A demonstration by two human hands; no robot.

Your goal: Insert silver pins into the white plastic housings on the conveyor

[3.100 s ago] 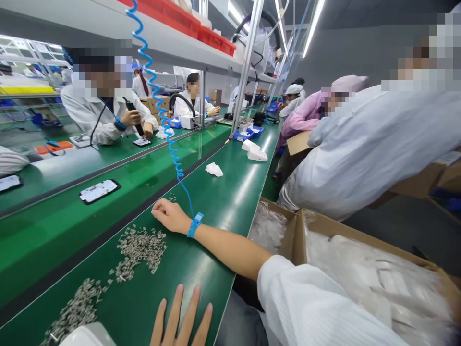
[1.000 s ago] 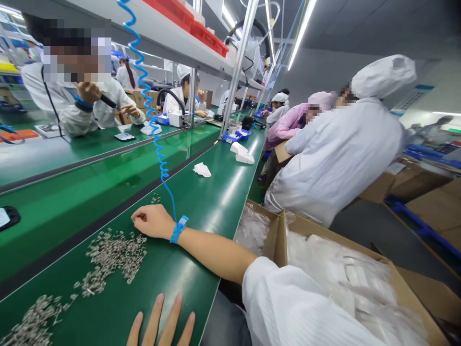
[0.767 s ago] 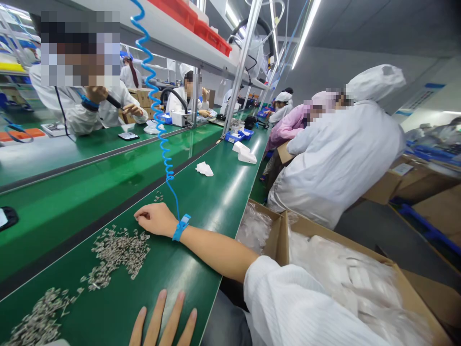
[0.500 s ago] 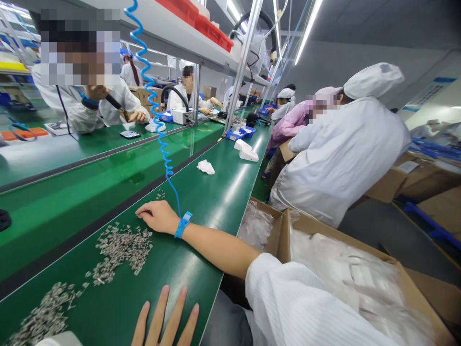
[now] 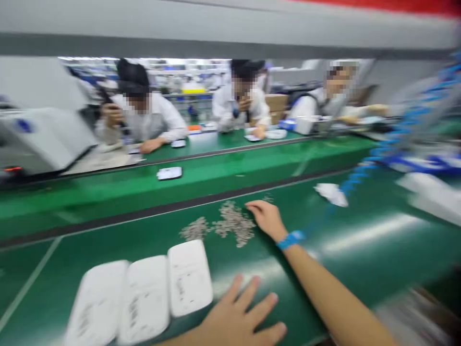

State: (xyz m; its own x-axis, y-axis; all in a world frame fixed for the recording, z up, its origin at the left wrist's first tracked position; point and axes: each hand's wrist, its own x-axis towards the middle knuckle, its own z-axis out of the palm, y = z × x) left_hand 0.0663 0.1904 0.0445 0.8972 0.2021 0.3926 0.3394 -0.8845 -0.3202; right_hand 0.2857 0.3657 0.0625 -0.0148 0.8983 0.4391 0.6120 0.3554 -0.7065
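Observation:
My left hand (image 5: 241, 315) is open, its fingers spread over the green bench (image 5: 298, 302), beside three white plastic covers (image 5: 190, 278) laid in a row. My right hand (image 5: 268, 218), with a blue wrist strap (image 5: 291, 239), rests at the right edge of a pile of small metal pieces (image 5: 234, 222). Its fingers are drawn together; anything between them is too small to make out. A second, smaller heap of metal pieces (image 5: 195, 228) lies to the left. A few loose bits lie just beyond the right hand.
A crumpled white tissue (image 5: 332, 193) and the blue coiled cord (image 5: 378, 149) are on the right. Along the green conveyor (image 5: 216, 168) lies a white device (image 5: 169, 173). Several co-workers sit across it. A grey shelf (image 5: 230, 43) spans the top.
My view has swung left, bringing the white covers and more co-workers into sight. The boxes on the right have mostly left view. My hands hold nearly the same places on the bench.

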